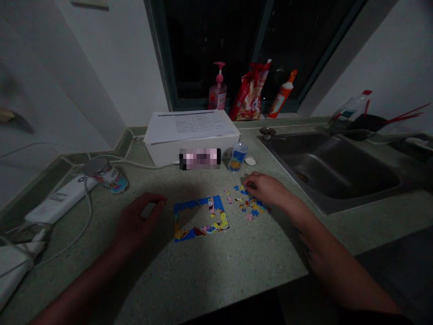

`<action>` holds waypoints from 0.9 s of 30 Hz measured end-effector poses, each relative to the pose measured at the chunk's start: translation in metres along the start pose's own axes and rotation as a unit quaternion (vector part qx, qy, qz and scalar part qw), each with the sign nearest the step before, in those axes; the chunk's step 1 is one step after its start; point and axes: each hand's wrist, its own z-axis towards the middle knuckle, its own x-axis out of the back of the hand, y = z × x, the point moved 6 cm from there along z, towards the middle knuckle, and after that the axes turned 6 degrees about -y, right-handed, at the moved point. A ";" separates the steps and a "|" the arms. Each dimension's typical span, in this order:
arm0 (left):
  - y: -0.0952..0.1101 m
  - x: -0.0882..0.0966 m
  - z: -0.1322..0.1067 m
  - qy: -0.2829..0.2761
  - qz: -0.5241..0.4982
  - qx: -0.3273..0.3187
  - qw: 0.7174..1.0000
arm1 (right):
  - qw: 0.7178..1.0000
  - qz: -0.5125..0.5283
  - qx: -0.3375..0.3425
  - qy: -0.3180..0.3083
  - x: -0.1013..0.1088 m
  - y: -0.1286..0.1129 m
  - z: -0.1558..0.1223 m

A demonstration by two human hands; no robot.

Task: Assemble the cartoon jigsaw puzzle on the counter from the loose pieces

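A small, partly assembled jigsaw puzzle [200,219] with a blue border lies on the speckled green countertop [216,266]. Several loose puzzle pieces [248,205] are scattered just to its right. My right hand [267,188] rests over those loose pieces, fingers curled down onto them; what they pinch, if anything, is hidden. My left hand [137,217] lies on the counter just left of the puzzle, fingers curved and apart, holding nothing.
A white box [192,144] topped with printed paper stands behind the puzzle, a small cup [237,156] beside it. A tin [107,175], a white power strip [59,201] and cable lie left. A steel sink [334,169] is right. Bottles and a bag line the sill.
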 end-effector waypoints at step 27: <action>-0.006 -0.003 0.000 0.002 -0.014 -0.009 1.000 | 1.000 0.018 -0.004 -0.004 -0.001 -0.001 0.001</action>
